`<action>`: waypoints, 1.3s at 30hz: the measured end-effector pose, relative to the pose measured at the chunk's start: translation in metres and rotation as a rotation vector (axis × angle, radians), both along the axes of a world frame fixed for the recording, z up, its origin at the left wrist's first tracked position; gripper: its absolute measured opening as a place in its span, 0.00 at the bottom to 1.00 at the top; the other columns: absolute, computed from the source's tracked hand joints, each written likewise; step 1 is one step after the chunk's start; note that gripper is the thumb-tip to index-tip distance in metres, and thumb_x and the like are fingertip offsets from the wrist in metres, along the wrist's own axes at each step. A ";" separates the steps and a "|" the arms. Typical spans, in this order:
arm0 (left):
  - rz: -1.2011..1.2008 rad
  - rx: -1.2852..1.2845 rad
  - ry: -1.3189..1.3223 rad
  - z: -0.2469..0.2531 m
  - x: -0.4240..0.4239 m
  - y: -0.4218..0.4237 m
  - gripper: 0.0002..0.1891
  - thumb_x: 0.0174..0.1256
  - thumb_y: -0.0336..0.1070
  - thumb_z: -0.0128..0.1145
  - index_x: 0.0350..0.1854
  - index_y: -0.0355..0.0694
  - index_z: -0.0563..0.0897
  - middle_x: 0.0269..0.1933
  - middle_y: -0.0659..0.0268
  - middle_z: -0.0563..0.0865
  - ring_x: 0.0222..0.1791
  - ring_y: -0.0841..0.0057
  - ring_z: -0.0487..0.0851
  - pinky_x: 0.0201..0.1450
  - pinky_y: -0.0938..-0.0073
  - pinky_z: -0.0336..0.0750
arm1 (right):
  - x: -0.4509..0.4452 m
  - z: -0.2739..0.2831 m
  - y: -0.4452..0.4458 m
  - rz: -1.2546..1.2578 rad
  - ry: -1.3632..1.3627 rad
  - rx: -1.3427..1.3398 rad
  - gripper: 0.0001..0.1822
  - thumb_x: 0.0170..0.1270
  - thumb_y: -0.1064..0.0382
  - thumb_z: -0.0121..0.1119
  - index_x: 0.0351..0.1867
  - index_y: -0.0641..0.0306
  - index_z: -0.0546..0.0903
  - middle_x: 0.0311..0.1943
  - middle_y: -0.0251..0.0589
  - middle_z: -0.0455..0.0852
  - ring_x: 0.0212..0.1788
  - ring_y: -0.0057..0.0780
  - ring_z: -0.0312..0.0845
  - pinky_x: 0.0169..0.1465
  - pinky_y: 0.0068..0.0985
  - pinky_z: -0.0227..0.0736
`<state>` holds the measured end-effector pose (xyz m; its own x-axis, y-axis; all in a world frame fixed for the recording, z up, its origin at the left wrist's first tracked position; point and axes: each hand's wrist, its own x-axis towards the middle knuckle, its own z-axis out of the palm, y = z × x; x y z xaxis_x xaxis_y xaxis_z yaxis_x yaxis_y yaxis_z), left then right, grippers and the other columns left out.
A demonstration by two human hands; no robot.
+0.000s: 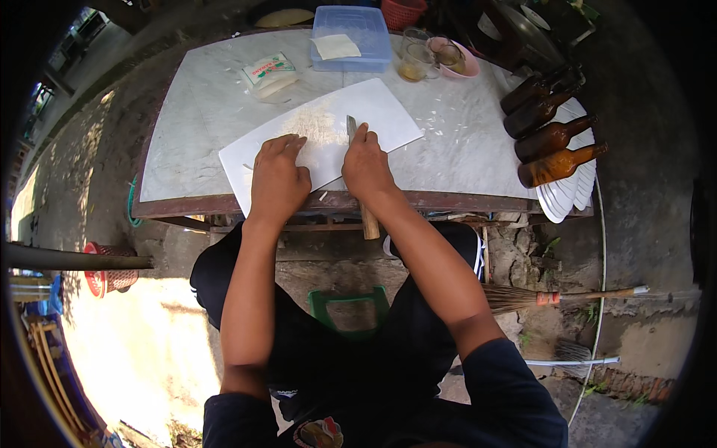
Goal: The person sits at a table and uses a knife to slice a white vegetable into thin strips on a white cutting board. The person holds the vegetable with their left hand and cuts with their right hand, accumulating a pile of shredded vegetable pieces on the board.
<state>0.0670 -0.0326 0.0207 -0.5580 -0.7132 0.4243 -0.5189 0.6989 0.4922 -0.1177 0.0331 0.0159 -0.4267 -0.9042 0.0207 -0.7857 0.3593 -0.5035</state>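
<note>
My right hand (367,162) grips a knife; its metal blade (351,127) points away from me over a white cutting board (381,106), and its wooden handle (369,221) sticks out below my wrist past the table edge. A pile of thin pale shreds (311,124) lies on the board, left of the blade. At the near left edge of that pile is my left hand (280,176), palm down with fingers bent; what is under the palm is hidden. A few pale strips lie by its left side. The board sits at a slant, its near left corner overhanging the table.
Behind the board are a plastic packet bearing writing (270,75), a blue lidded container (352,33) with a pale flat sheet (336,47) on top, glass mugs (415,60) and a pink bowl (470,64). Brown bottles (552,168) lie on white plates (560,196) at right.
</note>
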 end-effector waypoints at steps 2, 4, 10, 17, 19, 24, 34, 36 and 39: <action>0.009 0.000 -0.003 -0.001 0.006 -0.001 0.26 0.60 0.23 0.63 0.64 0.30 0.91 0.67 0.45 0.90 0.70 0.48 0.84 0.78 0.51 0.77 | -0.010 -0.003 -0.003 0.000 -0.014 -0.020 0.36 0.74 0.76 0.56 0.81 0.93 0.63 0.62 0.79 0.81 0.60 0.74 0.88 0.64 0.52 0.87; 0.014 -0.001 0.002 -0.004 0.010 -0.001 0.25 0.60 0.23 0.63 0.63 0.30 0.91 0.66 0.44 0.90 0.69 0.47 0.85 0.78 0.50 0.77 | -0.024 -0.007 -0.004 0.001 -0.031 -0.078 0.34 0.75 0.73 0.59 0.80 0.89 0.69 0.58 0.76 0.86 0.61 0.70 0.88 0.66 0.51 0.85; -0.004 0.010 -0.064 -0.004 0.034 -0.004 0.23 0.64 0.21 0.64 0.62 0.33 0.91 0.66 0.46 0.90 0.69 0.47 0.85 0.77 0.52 0.79 | -0.028 0.013 0.006 0.032 -0.013 -0.154 0.35 0.74 0.71 0.61 0.80 0.87 0.70 0.57 0.76 0.87 0.64 0.71 0.84 0.72 0.53 0.79; 0.121 0.099 -0.171 -0.002 0.061 -0.008 0.19 0.64 0.25 0.74 0.59 0.38 0.93 0.59 0.53 0.91 0.66 0.50 0.87 0.71 0.54 0.83 | -0.008 0.084 0.014 0.020 -0.426 -0.149 0.36 0.77 0.64 0.69 0.83 0.75 0.74 0.39 0.57 0.95 0.35 0.41 0.95 0.47 0.39 0.91; 0.131 0.100 -0.163 0.000 0.055 -0.003 0.17 0.65 0.28 0.76 0.57 0.39 0.94 0.59 0.54 0.91 0.65 0.50 0.88 0.69 0.55 0.84 | -0.014 0.085 0.015 0.008 -0.450 -0.209 0.36 0.79 0.61 0.72 0.85 0.68 0.75 0.29 0.46 0.94 0.23 0.28 0.89 0.36 0.32 0.87; 0.140 0.051 -0.225 -0.002 0.040 -0.002 0.14 0.65 0.32 0.79 0.52 0.40 0.96 0.56 0.57 0.93 0.63 0.54 0.89 0.65 0.55 0.86 | -0.022 0.102 0.011 0.048 -0.476 -0.187 0.32 0.81 0.60 0.70 0.82 0.64 0.79 0.28 0.39 0.90 0.23 0.23 0.85 0.33 0.29 0.82; 0.158 0.030 -0.229 -0.003 0.025 -0.008 0.05 0.64 0.30 0.75 0.41 0.42 0.96 0.48 0.59 0.94 0.54 0.56 0.92 0.56 0.55 0.88 | -0.038 0.052 0.015 0.045 -0.670 -0.238 0.29 0.82 0.60 0.70 0.79 0.69 0.79 0.28 0.40 0.91 0.23 0.23 0.85 0.32 0.30 0.83; 0.174 0.057 -0.230 -0.001 0.026 -0.008 0.06 0.65 0.31 0.76 0.42 0.43 0.95 0.48 0.60 0.94 0.53 0.56 0.93 0.55 0.55 0.87 | -0.028 0.052 0.017 0.085 -0.725 -0.278 0.28 0.83 0.60 0.70 0.78 0.68 0.80 0.29 0.40 0.91 0.23 0.22 0.85 0.32 0.29 0.84; 0.196 0.029 -0.224 -0.003 0.021 -0.014 0.06 0.66 0.32 0.76 0.43 0.44 0.97 0.45 0.59 0.96 0.49 0.55 0.94 0.52 0.54 0.88 | -0.027 0.054 0.021 0.075 -0.707 -0.293 0.28 0.83 0.59 0.70 0.78 0.65 0.81 0.30 0.41 0.92 0.24 0.22 0.86 0.33 0.30 0.84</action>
